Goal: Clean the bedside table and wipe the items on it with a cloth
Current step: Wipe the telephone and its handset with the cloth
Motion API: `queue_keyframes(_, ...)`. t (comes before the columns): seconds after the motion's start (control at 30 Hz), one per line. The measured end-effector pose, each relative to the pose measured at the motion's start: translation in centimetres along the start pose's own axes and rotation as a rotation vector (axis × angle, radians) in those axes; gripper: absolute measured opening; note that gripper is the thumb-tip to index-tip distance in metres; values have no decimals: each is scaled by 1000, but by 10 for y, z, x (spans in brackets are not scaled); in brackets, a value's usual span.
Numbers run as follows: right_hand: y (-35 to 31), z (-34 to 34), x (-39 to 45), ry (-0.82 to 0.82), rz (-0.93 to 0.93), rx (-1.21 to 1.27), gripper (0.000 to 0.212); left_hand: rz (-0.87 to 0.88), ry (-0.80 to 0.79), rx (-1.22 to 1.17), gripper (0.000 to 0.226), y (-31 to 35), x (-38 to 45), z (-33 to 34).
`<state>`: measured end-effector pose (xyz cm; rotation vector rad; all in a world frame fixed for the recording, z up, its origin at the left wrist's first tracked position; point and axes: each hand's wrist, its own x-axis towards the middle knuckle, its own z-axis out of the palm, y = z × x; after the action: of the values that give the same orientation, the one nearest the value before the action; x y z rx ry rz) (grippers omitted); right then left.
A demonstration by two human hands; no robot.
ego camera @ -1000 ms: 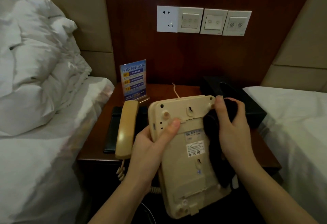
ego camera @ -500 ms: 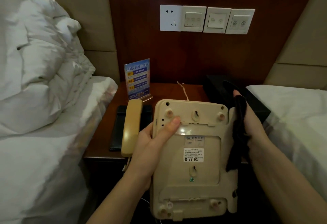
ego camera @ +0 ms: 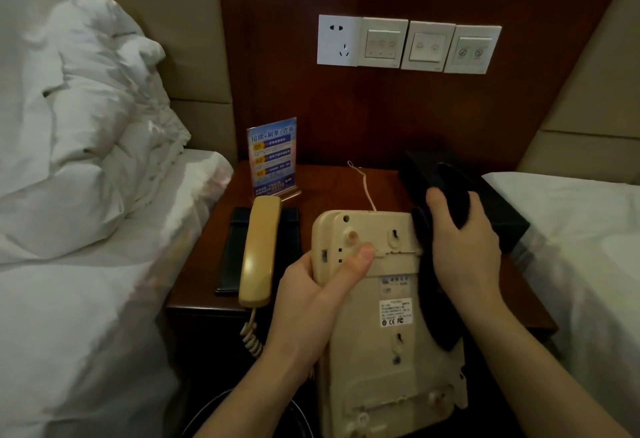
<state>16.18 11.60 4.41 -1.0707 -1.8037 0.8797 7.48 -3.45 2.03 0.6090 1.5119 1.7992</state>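
The room is dim and warm-toned, with soft light falling from above and to the left, so the white duvet (ego camera: 79, 132) and the wall switch plates (ego camera: 408, 44) are the brightest areas. The black box (ego camera: 498, 209) and the space below the worktop (ego camera: 204, 285) sink into shadow without detail. Wide-angle distortion bends the padded headboard panels (ego camera: 595, 91) at the edges, and fine detail looks soft and slightly grainy.

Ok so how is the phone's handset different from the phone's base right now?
The handset lies on the bedside table, untouched; the phone base is lifted off it, underside up, gripped by the left hand. The handset is narrow and plain; the base is wide, bearing labels. The right hand presses a dark cloth against the base only. Both are beige plastic.
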Motion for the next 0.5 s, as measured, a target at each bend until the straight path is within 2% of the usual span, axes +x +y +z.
queue_keyframes(0.1,4,1,5,-58,137,91,30,22,-3,36,39,-2,0,-3)
queue_keyframes(0.2,1,-1,10,-100,275,290,44,15,-12,18,43,-1,0,-9)
queue_keyframes(0.33,-4,-11,14,-160,429,523,28,-37,-36,-23,53,3,2,-16)
queue_keyframes(0.4,2,-12,14,-109,291,411,30,-47,-26,-32,57,3,2,-14)
queue_keyframes(0.5,10,-5,0,-75,-108,84,35,-35,22,-36,54,3,3,-7)
